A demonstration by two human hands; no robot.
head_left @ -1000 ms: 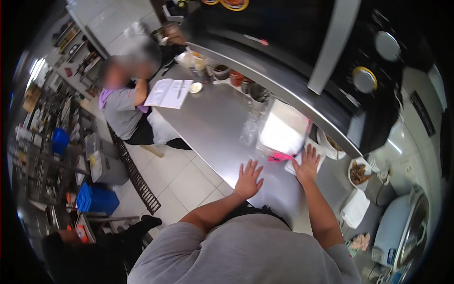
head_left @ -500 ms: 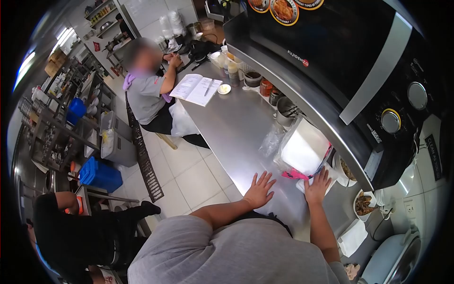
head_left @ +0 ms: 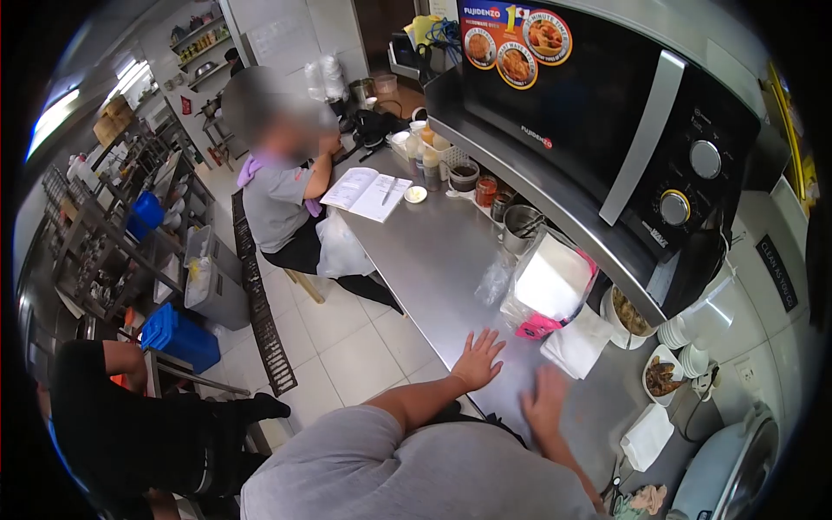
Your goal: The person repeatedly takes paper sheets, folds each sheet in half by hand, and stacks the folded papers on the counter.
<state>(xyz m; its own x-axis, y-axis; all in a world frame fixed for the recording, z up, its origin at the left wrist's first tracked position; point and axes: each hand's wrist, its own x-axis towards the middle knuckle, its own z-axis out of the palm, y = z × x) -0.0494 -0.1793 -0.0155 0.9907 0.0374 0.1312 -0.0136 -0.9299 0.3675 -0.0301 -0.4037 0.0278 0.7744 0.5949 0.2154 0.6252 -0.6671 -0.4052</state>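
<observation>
My left hand [head_left: 478, 360] lies flat on the steel table [head_left: 416, 251], its fingers spread and holding nothing. My right hand [head_left: 544, 400] is over the table to its right, smeared by motion, so its finger pose is unclear. Just beyond it lie some folded white napkins [head_left: 579, 344]. Behind these is a stack of white paper napkins [head_left: 550, 276] in an opened clear plastic pack with pink parts. Crumpled clear plastic [head_left: 494, 282] sits at the pack's left side.
A microwave [head_left: 598, 121] stands on a raised shelf at right. Below are a white bowl of food [head_left: 663, 374], a pot with utensils [head_left: 523, 224] and sauce jars. A seated person [head_left: 282, 204] is near an open notebook [head_left: 368, 192]. Another person in black [head_left: 165, 433] is at lower left.
My right hand has left the folded napkins and moved back toward my body. My left hand stays flat on the table. The view has shifted, showing more of the microwave.
</observation>
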